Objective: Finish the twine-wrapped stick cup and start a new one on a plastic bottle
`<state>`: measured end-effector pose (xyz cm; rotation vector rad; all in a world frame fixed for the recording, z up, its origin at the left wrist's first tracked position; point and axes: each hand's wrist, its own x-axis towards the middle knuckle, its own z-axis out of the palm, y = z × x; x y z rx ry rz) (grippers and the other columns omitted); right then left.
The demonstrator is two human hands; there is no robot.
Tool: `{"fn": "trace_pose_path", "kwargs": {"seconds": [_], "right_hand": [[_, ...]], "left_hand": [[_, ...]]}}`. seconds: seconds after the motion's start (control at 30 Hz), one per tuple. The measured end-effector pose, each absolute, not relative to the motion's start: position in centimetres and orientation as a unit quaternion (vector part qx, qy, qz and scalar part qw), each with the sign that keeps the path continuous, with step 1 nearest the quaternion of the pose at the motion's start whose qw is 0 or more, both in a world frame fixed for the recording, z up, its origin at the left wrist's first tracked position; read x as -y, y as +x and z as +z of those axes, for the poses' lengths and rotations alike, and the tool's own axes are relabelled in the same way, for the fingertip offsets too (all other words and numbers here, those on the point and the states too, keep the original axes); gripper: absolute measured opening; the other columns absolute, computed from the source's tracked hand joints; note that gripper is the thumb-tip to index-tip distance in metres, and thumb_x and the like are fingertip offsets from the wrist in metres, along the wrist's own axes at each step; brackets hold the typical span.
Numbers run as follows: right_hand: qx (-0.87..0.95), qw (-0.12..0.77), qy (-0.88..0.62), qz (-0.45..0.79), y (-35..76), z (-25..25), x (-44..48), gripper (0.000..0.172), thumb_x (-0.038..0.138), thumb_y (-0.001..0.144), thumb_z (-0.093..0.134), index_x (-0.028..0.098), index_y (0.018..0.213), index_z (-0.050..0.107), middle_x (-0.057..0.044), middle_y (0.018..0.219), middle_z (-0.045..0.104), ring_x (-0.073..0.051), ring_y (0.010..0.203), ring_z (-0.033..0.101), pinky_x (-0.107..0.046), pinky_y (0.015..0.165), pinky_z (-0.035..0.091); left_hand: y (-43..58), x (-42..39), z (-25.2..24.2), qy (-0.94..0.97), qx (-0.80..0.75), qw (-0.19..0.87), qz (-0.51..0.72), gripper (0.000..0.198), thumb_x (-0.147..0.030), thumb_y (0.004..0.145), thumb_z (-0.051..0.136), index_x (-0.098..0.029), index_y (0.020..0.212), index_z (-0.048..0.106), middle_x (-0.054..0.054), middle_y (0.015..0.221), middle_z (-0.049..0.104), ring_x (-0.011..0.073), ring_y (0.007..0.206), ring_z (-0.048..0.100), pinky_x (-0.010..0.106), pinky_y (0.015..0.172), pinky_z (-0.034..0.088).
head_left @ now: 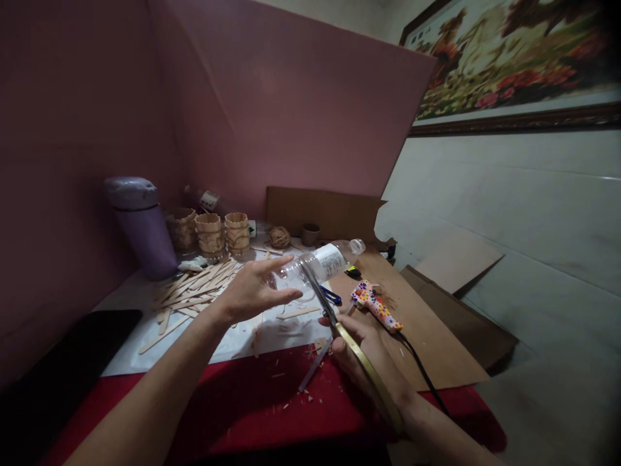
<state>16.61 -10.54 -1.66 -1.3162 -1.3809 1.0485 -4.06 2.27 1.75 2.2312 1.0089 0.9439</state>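
My left hand (pixel 255 285) grips the base end of a clear plastic bottle (pixel 332 260), thumb below and fingers above. The bottle lies nearly level in the air, its neck toward the right, with a white label round its middle. In my right hand (pixel 363 340) is a pair of scissors (pixel 356 353) with large gold-coloured handles. The dark blades reach up to the bottle's wall beside the label; whether they have pierced it I cannot tell. Below the bottle lies a blue cutter (pixel 331 296) on the white sheet.
Wooden sticks (pixel 194 291) lie piled at left, near a purple tumbler (pixel 145 226) and several wooden cups (pixel 237 234). A ball of twine (pixel 279 237) and small pot (pixel 310 233) stand behind. A flowered glue gun (pixel 376 307) with a black cord rests on cardboard (pixel 436 349) at right.
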Motion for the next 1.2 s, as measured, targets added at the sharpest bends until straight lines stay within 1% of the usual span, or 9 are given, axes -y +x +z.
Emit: {"fn": "trace_pose_path", "kwargs": {"seconds": [0.17,0.33,0.5,0.6,0.67,0.83,0.97,1.1,1.2], "right_hand": [[0.547,0.446,-0.563,0.431,16.7,-1.3,10.9,0.076,0.077,0.067,0.069,0.011,0.105,0.066,0.005,0.055,0.044,-0.009,0.047,0.035,-0.022,0.041,0.027],[0.552,0.434,-0.573,0.423,17.4,-1.4,10.9,0.071,0.072,0.064,0.075,0.011,0.1,0.069,0.004,0.053,0.048,-0.008,0.046,0.035,-0.022,0.041,0.027],[0.575,0.418,-0.581,0.397,17.8,-1.2,10.9,0.061,0.068,0.064,0.076,0.013,0.092,0.072,0.001,0.055,0.057,-0.011,0.049,0.043,-0.022,0.046,0.036],[0.587,0.421,-0.574,0.385,17.8,-1.2,11.1,0.06,0.069,0.063,0.075,0.014,0.089,0.071,-0.004,0.063,0.066,-0.017,0.06,0.056,-0.024,0.056,0.046],[0.6,0.419,-0.571,0.372,17.7,-1.1,11.3,0.064,0.073,0.064,0.071,0.014,0.091,0.071,-0.006,0.07,0.069,-0.02,0.066,0.06,-0.026,0.059,0.048],[0.625,0.399,-0.575,0.346,17.6,-0.4,11.0,0.067,0.078,0.07,0.061,0.015,0.093,0.069,-0.007,0.073,0.067,-0.022,0.069,0.061,-0.028,0.061,0.049],[0.626,0.409,-0.572,0.336,17.6,-0.7,10.4,0.069,0.078,0.07,0.061,0.014,0.096,0.069,-0.006,0.073,0.065,-0.022,0.069,0.059,-0.028,0.06,0.049],[0.616,0.422,-0.57,0.343,17.3,-0.8,10.1,0.069,0.073,0.072,0.062,0.014,0.105,0.07,-0.005,0.074,0.065,-0.019,0.066,0.058,-0.027,0.059,0.049],[0.616,0.417,-0.583,0.328,16.9,0.1,10.3,0.061,0.07,0.072,0.063,0.016,0.098,0.072,-0.005,0.073,0.065,-0.019,0.066,0.058,-0.026,0.059,0.05]], "left_hand": [[-4.1,-2.2,1.8,0.831,-0.379,0.215,0.345,0.078,-0.055,0.071,0.078,-0.014,0.136,0.062,0.013,0.103,0.074,0.0217,0.08,0.065,0.034,0.073,0.052],[-4.0,-2.0,2.1,0.845,-0.382,0.179,0.328,0.079,-0.057,0.07,0.078,-0.016,0.136,0.062,0.015,0.116,0.073,0.0264,0.09,0.066,0.041,0.081,0.051],[-4.5,-2.5,2.5,0.774,-0.395,0.328,0.37,0.088,-0.071,0.072,0.068,-0.016,0.14,0.059,0.017,0.127,0.068,0.0306,0.106,0.065,0.042,0.086,0.052],[-4.6,-2.5,2.7,0.741,-0.401,0.444,0.305,0.092,-0.069,0.071,0.071,-0.014,0.143,0.055,0.018,0.118,0.071,0.0274,0.089,0.069,0.039,0.072,0.055],[-4.5,-2.3,2.9,0.731,-0.39,0.486,0.279,0.087,-0.063,0.07,0.075,-0.015,0.14,0.058,0.014,0.104,0.074,0.0229,0.077,0.067,0.035,0.065,0.054],[-3.7,-1.9,2.6,0.769,-0.369,0.399,0.337,0.077,-0.055,0.065,0.08,-0.012,0.127,0.068,0.013,0.106,0.073,0.0206,0.083,0.065,0.032,0.073,0.053],[-3.5,-2.1,2.0,0.799,-0.387,0.305,0.344,0.079,-0.059,0.066,0.077,-0.013,0.13,0.067,0.011,0.095,0.073,0.018,0.07,0.059,0.033,0.066,0.05],[-3.6,-2.2,1.7,0.809,-0.381,0.27,0.357,0.077,-0.059,0.068,0.076,-0.014,0.13,0.067,0.011,0.097,0.074,0.0177,0.07,0.059,0.032,0.066,0.051],[-3.7,-2.4,1.6,0.81,-0.379,0.265,0.361,0.076,-0.058,0.068,0.075,-0.014,0.13,0.067,0.012,0.098,0.074,0.0181,0.071,0.061,0.033,0.067,0.052]]}}
